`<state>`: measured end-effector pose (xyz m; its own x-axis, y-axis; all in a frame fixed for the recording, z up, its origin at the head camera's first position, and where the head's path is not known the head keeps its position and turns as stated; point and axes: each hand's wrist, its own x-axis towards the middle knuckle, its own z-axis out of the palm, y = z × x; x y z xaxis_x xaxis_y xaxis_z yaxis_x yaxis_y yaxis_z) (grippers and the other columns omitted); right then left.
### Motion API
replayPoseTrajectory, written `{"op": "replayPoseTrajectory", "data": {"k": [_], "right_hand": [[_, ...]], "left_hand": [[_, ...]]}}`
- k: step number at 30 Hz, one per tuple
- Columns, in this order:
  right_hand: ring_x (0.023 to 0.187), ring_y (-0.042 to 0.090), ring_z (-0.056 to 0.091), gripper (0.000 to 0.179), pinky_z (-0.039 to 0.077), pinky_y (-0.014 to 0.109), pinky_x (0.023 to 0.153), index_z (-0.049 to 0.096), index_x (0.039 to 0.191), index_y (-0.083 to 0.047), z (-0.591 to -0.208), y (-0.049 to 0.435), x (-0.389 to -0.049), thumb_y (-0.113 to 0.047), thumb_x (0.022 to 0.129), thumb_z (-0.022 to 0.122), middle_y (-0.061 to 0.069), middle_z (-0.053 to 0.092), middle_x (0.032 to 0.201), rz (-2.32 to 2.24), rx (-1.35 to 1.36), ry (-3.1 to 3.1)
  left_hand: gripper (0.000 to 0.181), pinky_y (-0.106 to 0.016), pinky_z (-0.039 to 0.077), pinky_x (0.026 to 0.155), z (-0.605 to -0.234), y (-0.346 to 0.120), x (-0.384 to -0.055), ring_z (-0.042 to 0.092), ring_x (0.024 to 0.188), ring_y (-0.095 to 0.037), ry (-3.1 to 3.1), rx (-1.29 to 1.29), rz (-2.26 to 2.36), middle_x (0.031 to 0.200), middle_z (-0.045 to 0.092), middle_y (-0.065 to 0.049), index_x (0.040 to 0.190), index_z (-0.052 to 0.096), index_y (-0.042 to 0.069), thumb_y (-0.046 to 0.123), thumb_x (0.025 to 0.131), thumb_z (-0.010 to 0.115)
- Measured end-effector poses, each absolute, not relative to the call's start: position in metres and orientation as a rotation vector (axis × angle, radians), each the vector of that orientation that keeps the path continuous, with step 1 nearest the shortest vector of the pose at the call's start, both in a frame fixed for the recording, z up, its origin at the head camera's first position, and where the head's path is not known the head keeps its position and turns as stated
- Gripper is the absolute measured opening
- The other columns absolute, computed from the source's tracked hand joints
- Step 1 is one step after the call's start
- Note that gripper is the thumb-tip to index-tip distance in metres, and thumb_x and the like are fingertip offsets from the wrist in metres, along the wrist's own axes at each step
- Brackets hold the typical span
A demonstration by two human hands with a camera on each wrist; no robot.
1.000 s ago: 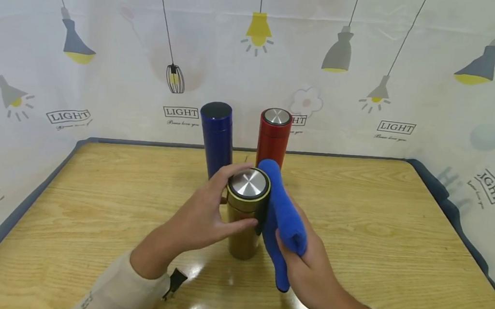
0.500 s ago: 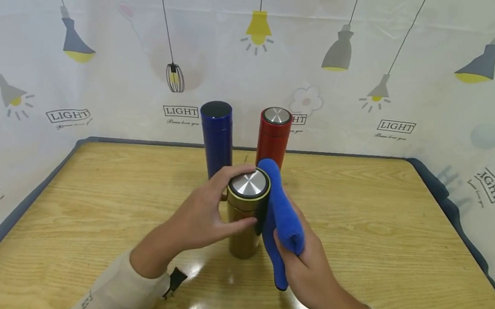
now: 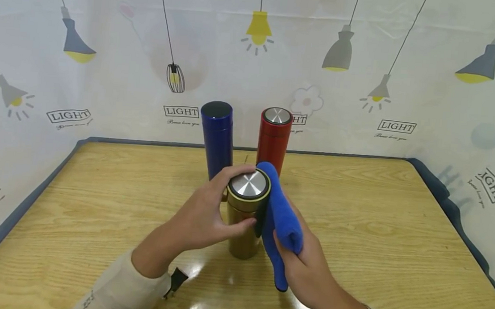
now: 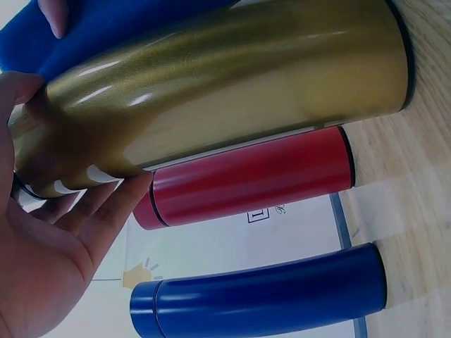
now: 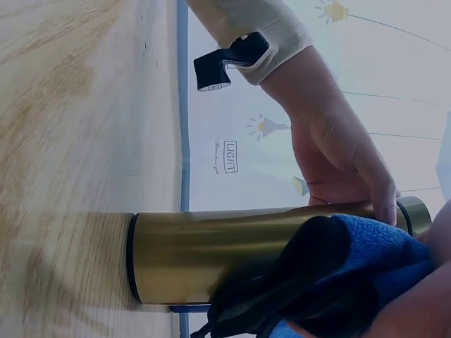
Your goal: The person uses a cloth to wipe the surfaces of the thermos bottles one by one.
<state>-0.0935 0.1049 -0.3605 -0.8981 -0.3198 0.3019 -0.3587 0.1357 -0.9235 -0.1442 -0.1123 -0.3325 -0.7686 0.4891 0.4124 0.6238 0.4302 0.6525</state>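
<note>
A gold thermos flask [image 3: 244, 241] with a shiny silver lid top stands upright on the table. My left hand [image 3: 197, 213] grips its upper part from the left, thumb in front and fingers around the back. In my right hand [image 3: 312, 271] is a folded blue cloth [image 3: 284, 215], pressed against the flask's right side. The right wrist view shows the cloth's dark underside [image 5: 282, 282] along the gold body; some of my right fingers are hidden behind the cloth. Behind stand a blue flask [image 3: 216, 142] and a red flask [image 3: 273, 142], both upright and untouched.
The flasks stand on a wood-grain table [image 3: 95, 200]. A white curtain printed with lamps [image 3: 253, 77] surrounds its back and sides, edged by a dark blue border [image 3: 165, 144]. A black wrist mount [image 5: 229, 60] sticks out from my left sleeve.
The cloth in my right hand has shifted slightly down and left along the gold flask. My left hand keeps its grip, and the flasks stay in place.
</note>
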Motion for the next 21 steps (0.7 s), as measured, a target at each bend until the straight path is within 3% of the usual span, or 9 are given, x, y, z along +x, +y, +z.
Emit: {"op": "replayPoseTrajectory", "data": {"k": [6,14,21], "right_hand": [[0.150,0.026,0.027,0.064,0.033,0.055,0.113,0.017,0.160,-0.031,-0.3590,0.1065,-0.0911,-0.005,0.106,0.040,-0.003,0.024,0.165,1.879,0.738,-2.307],[0.148,0.020,0.032,0.064,0.037,0.030,0.113,0.020,0.160,-0.028,-0.3564,0.1078,-0.0877,-0.003,0.105,0.042,0.000,0.028,0.164,1.818,0.755,-2.275],[0.150,0.021,0.030,0.064,0.036,0.038,0.114,0.017,0.160,-0.029,-0.3555,0.1078,-0.0880,-0.005,0.106,0.042,-0.002,0.025,0.165,1.854,0.757,-2.281]], "left_hand": [[0.089,-0.036,0.058,0.091,-0.3341,-0.1115,-0.1454,0.051,0.130,-0.018,-2.491,-0.996,-1.296,0.145,0.043,-0.002,0.152,0.029,0.023,0.020,0.080,0.083],[0.087,-0.036,0.058,0.092,-0.3356,-0.1125,-0.1468,0.050,0.130,-0.019,-2.460,-1.012,-1.351,0.144,0.043,-0.003,0.151,0.031,0.023,0.016,0.081,0.082],[0.086,-0.038,0.057,0.093,-0.3342,-0.1131,-0.1468,0.050,0.129,-0.019,-2.461,-1.021,-1.356,0.145,0.045,-0.003,0.151,0.032,0.024,0.016,0.081,0.081]]}}
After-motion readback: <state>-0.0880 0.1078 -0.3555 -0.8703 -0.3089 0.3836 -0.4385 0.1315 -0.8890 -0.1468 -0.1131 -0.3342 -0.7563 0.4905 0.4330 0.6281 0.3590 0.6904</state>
